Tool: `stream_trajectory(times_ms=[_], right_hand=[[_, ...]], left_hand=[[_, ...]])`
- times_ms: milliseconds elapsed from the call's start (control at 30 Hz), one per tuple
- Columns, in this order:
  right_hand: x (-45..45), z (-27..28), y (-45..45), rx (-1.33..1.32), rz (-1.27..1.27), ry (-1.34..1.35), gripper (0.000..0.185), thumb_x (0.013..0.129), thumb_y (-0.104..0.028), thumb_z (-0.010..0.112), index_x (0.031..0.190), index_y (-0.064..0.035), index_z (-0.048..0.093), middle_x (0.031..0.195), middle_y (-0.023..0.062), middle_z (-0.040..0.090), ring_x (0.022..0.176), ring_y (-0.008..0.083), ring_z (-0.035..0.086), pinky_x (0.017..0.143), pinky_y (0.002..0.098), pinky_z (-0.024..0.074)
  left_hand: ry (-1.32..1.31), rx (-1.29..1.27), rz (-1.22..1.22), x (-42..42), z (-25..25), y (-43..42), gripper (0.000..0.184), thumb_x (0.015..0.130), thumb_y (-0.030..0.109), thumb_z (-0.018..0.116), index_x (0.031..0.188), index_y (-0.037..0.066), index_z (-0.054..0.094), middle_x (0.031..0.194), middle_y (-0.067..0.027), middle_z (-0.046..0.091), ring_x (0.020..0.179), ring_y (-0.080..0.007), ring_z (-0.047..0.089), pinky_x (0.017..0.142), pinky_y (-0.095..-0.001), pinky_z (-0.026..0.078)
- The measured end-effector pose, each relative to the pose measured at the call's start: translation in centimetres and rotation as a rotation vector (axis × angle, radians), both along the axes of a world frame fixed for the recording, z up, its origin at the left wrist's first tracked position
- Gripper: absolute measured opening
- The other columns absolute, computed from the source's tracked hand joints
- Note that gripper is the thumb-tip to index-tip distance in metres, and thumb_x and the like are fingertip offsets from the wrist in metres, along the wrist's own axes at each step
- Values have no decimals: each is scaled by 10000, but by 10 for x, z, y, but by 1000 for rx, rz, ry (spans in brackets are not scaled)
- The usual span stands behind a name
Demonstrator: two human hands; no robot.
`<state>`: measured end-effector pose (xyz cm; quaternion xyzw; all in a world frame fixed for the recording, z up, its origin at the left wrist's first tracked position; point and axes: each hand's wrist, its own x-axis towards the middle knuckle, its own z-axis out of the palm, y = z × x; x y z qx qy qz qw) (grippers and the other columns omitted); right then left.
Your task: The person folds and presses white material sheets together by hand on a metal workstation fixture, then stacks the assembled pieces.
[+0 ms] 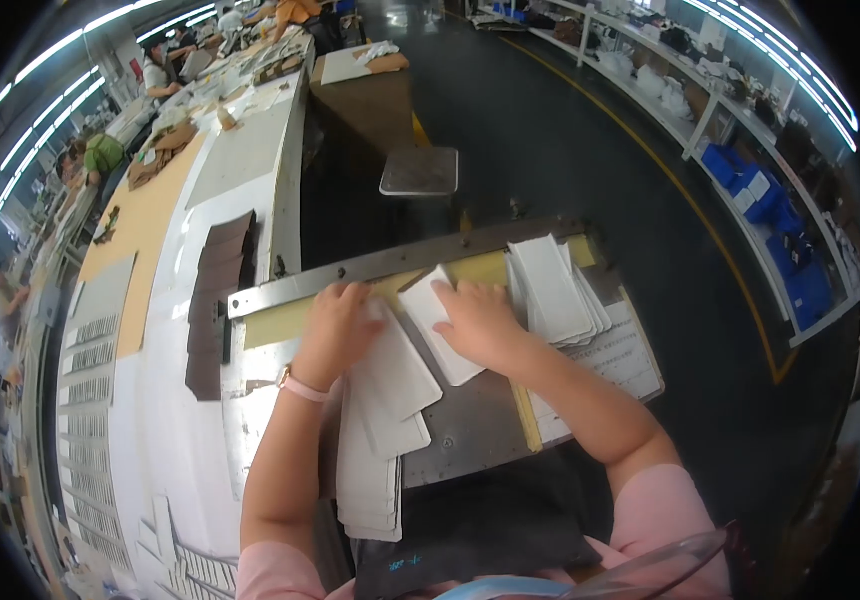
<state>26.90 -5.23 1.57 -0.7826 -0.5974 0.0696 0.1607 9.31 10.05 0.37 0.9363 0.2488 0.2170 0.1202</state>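
My left hand (342, 325), with a pink-strapped watch on its wrist, rests at the top of a fanned pile of white panels (390, 385) on the metal work plate (460, 440). Its fingers curl over the top panel's upper edge. To its right, my right hand (478, 318) has thumb and fingers on a separate white panel (442, 335) with a brown strip near its top. Another stack of white panels (550, 290) lies to the right of that hand, beside a printed sheet (615, 365).
Left of the plate, a long white table (175, 400) bears brown pieces (222, 300) and rows of narrow strips (90, 430). A stool (420, 171) stands beyond the plate. Shelves with blue bins (755, 192) line the right side. Other people work at the far left.
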Motion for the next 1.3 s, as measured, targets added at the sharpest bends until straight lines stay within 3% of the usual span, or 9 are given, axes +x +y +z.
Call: stream_trajectory(times_ms=[133,333,433,500,667,800,1000,1033,1300], right_hand=[[26,8,-16,146,10,406,478,849,-121,652,1308,-52,533,1170,200,642,1100,373,587,913,481,428],[62,28,-32,260,-353,-408,431,852,-182,672,1250,-47,580,1035,183,646,932,351,621,837,446,478],[25,28,-20,105,8,691,519,900,-240,663,1348,-36,499,1011,145,636,891,288,626,819,386,484],[-1,5,-7,223,347,638,579,936,-142,590,1461,-57,361,1214,222,615,1078,333,632,892,383,491],[3,-1,-3,403,56,702,606,937,-73,545,1496,-121,317,1365,250,514,1209,372,560,999,385,434],[18,-5,-1,269,-73,454,593,901,-37,539,1466,-104,372,1235,227,550,1102,397,565,947,421,454],[12,-18,2,83,32,-187,281,852,-159,584,1079,-8,651,1112,165,573,1116,352,507,936,496,397],[13,-19,3,115,45,-205,285,844,-168,591,1069,-2,646,1138,168,573,1124,363,510,938,498,403],[27,-45,14,214,106,-127,433,892,-270,614,1236,-19,536,1409,183,453,1348,402,370,1103,538,296]], left_hand=[[75,-387,160,-4,16,9,349,693,204,785,961,26,650,830,-140,670,795,-344,641,711,-394,504],[-140,-350,85,5,10,16,255,780,235,764,796,11,643,688,-83,624,648,-205,594,611,-327,475],[-331,-858,64,11,14,8,274,878,292,728,784,54,631,700,36,550,677,-21,471,579,-191,383],[-488,-1026,-7,15,7,1,259,902,295,706,819,62,630,706,49,545,672,-27,476,580,-189,367],[-666,-1620,-242,16,1,-6,322,969,291,613,1142,32,530,957,-28,601,852,-105,597,749,-253,496],[-183,-945,-303,25,-15,-10,300,949,175,630,1200,49,524,1106,-110,601,1007,-204,632,840,-313,534],[4,205,-307,31,3,-35,537,881,367,684,1305,70,540,1377,-161,513,1329,-356,433,1059,-458,382],[103,110,-307,31,-4,-35,657,871,481,650,1377,94,491,1485,-146,418,1423,-393,280,1130,-542,235],[240,75,-241,32,-3,-34,663,872,539,622,1365,121,470,1543,-135,329,1449,-413,218,1116,-653,160]])
